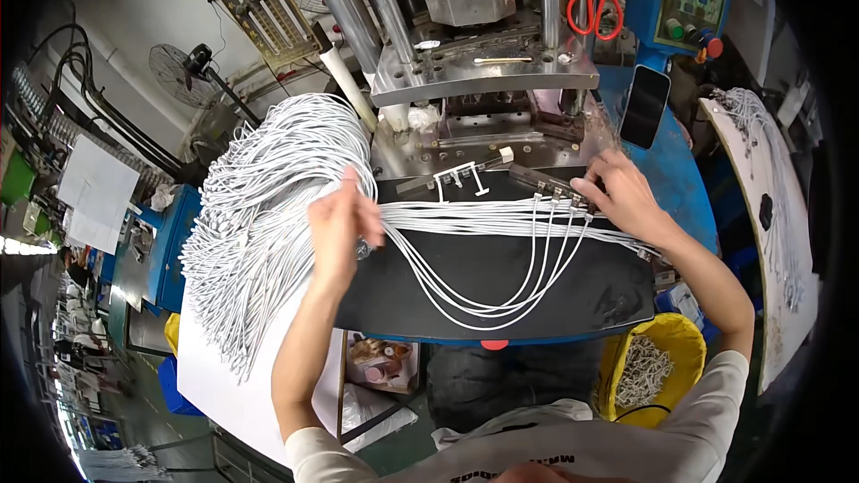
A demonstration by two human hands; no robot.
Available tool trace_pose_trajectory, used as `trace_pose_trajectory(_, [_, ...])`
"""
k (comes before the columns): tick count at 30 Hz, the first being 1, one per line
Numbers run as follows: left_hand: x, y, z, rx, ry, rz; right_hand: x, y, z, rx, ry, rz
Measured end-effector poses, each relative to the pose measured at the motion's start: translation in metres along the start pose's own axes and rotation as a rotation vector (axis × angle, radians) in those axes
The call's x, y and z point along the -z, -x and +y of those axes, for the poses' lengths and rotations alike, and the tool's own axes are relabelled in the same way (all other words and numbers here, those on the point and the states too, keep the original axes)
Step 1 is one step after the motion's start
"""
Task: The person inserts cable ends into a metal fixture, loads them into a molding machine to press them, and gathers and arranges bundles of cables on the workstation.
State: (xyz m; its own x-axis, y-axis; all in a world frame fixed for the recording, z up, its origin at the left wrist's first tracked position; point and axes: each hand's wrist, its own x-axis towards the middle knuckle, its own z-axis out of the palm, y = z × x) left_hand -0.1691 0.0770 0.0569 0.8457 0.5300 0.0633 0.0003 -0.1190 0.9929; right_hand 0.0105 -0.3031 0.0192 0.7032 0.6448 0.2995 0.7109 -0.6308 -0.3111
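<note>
My left hand [338, 224] is over the near edge of a big heap of white cables [268, 170]; its thumb points up, its fingers look apart and slightly blurred, and nothing shows in it. Several white cables [465, 215] run from the heap across a black mat [501, 277]. A few loop toward me, their ends seated in a dark metal bar [546, 183]. At that bar's right end, my right hand [617, 192] has its thumb and curled fingers closed; what they pinch is hidden. A white moulded piece with prongs [461, 179] lies left of the bar, beside another dark bar [414, 185].
A press with steel plates [483, 80] and columns stands behind the mat. Red-handled scissors [595, 13] hang at its right, near a control box [689, 0] and a phone [645, 107]. A yellow bin [680, 349] of white scraps stands below right; more cables lie on a board [761, 215].
</note>
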Motion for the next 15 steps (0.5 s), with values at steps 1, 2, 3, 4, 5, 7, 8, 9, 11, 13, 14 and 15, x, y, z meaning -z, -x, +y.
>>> trace_pose_trajectory(1, [-0.035,0.014,0.009,0.002,-0.043,-0.131,-0.004,0.003,-0.002,0.003,0.005,-0.008])
trace_pose_trajectory(2, [-0.066,0.019,-0.003,-0.156,-0.065,-0.328,-0.012,0.006,-0.003,0.035,-0.015,0.028])
trace_pose_trajectory(3, [-0.098,0.026,-0.002,-0.269,-0.259,-0.46,-0.021,0.006,-0.003,0.065,-0.035,0.066])
trace_pose_trajectory(4, [-0.127,0.034,-0.002,-0.405,-0.36,-0.565,-0.023,0.008,-0.001,0.087,-0.047,0.105])
trace_pose_trajectory(5, [-0.147,0.042,-0.002,-0.543,-0.467,-0.661,-0.022,0.008,-0.001,0.086,-0.038,0.103])
trace_pose_trajectory(7, [-0.171,0.061,-0.022,-0.814,-0.574,-0.515,-0.022,0.007,-0.002,0.048,-0.171,0.108])
trace_pose_trajectory(8, [-0.176,0.068,-0.03,-1.077,-0.679,-0.358,-0.022,0.006,0.001,0.025,-0.238,0.109])
trace_pose_trajectory(9, [-0.172,0.074,-0.033,-1.077,-0.677,-0.355,-0.018,0.003,0.003,0.027,-0.236,0.109])
trace_pose_trajectory(11, [-0.152,0.081,-0.037,-1.075,-0.648,-0.41,-0.003,-0.01,0.007,-0.159,-0.316,-0.06])
trace_pose_trajectory(13, [-0.137,0.074,-0.037,-1.07,-0.639,-0.439,0.001,-0.037,0.008,-0.24,-0.373,-0.103])
trace_pose_trajectory(14, [-0.128,0.064,-0.035,-1.004,-0.653,-0.446,-0.002,-0.059,0.003,-0.227,-0.392,-0.063])
trace_pose_trajectory(15, [-0.122,0.052,-0.029,-0.941,-0.666,-0.45,-0.014,-0.084,0.01,-0.115,-0.37,0.051])
